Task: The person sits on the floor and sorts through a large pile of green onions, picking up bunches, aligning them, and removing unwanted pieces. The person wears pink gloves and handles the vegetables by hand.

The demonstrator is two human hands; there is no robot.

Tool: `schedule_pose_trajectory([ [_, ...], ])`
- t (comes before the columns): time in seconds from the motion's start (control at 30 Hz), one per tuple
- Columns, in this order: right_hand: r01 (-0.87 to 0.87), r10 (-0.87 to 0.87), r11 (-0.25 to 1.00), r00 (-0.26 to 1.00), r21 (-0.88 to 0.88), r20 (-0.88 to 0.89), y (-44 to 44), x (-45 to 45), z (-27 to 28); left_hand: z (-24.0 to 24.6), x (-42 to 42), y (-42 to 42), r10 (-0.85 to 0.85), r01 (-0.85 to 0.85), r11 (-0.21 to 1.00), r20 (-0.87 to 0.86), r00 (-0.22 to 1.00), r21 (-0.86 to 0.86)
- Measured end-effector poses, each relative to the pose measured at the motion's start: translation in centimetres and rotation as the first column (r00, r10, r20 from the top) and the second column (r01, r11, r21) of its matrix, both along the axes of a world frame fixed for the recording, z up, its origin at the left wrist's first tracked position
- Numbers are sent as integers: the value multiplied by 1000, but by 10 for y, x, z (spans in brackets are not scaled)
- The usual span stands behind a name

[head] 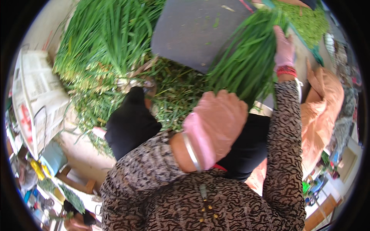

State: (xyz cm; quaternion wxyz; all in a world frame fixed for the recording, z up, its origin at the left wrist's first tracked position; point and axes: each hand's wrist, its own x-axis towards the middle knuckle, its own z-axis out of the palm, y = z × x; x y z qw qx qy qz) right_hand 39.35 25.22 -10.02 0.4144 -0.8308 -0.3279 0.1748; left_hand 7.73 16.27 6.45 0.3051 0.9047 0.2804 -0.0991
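Note:
A large bunch of long flat green leaves, like garlic chives (245, 52), slants over the dark board, somewhat blurred. My right hand (284, 53), in a thin pink glove with red bands at the wrist, is closed around its upper right part; some fingers are hidden by leaves. My left hand (218, 124), gloved alike with a silver bracelet, is curled against the lower leaf ends. Its fingertips are out of sight, so what it grips does not show. A big heap of the same greens (107, 37) lies at the upper left, pale stem ends towards me.
The dark grey board (188, 34) lies ahead. Leaf scraps (176, 98) cover the ground between my black-clad knees. At left stand a white plastic crate (46, 83) and a light blue container (54, 157). Orange cloth or sheeting (321, 109) and a pile of light-green bits (306, 23) are at right.

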Motion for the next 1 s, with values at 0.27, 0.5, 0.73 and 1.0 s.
schedule_pose_trajectory([
  [0.27,18,6,968,996,252,-94,-34,-43,93,14,-74,27,234,-271,961,363,902,56],
  [0.5,-112,247,844,949,525,-194,-67,-86,127,-120,-281,72,959,-874,141,284,3,-465],
  [0.73,-274,296,836,955,475,28,-71,-109,119,-230,-289,61,904,-924,310,-369,215,222],
  [1.0,-397,402,803,911,445,88,-59,-119,105,-270,-264,89,960,-932,173,-266,88,317],
])
